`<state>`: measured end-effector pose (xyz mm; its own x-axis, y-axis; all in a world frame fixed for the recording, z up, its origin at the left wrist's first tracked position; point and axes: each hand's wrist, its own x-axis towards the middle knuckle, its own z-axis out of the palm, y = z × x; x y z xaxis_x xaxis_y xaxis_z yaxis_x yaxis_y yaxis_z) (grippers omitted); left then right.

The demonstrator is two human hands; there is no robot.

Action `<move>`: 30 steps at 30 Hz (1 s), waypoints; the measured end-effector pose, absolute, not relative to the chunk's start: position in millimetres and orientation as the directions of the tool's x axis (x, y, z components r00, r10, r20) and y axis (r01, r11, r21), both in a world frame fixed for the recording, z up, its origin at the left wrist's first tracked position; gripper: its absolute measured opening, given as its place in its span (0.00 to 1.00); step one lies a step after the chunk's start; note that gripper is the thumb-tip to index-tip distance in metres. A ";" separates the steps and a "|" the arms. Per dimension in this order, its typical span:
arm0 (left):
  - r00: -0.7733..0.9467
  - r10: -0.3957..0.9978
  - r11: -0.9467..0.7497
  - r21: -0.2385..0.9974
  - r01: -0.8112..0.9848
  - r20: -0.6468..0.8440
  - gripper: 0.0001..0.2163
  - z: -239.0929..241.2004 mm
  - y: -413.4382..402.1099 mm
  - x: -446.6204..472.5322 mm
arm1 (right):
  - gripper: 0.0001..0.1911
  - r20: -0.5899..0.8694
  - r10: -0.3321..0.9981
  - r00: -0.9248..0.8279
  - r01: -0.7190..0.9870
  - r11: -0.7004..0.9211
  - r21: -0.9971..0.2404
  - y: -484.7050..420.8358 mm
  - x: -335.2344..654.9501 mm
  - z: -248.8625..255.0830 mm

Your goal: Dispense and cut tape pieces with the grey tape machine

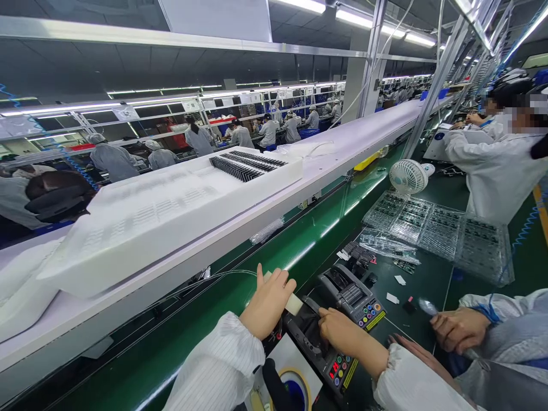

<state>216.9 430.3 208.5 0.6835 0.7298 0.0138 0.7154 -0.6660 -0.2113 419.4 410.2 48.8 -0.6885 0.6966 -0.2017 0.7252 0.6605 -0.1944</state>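
Note:
My left hand (269, 301) is closed round a pale strip of tape (293, 303) beside a grey tape dispenser machine (322, 346) with coloured buttons. My right hand (338, 330) rests on top of that machine, its fingers curled at the feed slot; what they pinch is hidden. A second, similar dispenser (351, 297) stands just behind. A roll of tape (295, 389) lies at the bottom edge, below the machines.
A green conveyor belt (274, 257) runs along under a long white shelf carrying white foam trays (171, 211). Clear plastic trays of small parts (440, 234) and a small white fan (407, 177) sit on the bench. A co-worker's hands (458, 328) are at right; another person (499, 165) sits further back.

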 end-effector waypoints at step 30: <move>0.669 0.742 -0.671 -0.053 0.740 -0.042 0.20 193.8 427.0 228.3 | 0.13 -0.018 0.997 0.073 0.599 -0.058 -0.799 341.9 459.0 12.8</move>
<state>228.3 427.0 193.8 0.6693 0.7417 -0.0425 0.7398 -0.6707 -0.0532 459.0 341.9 12.8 0.0732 0.9972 -0.0176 0.5986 -0.0580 -0.7989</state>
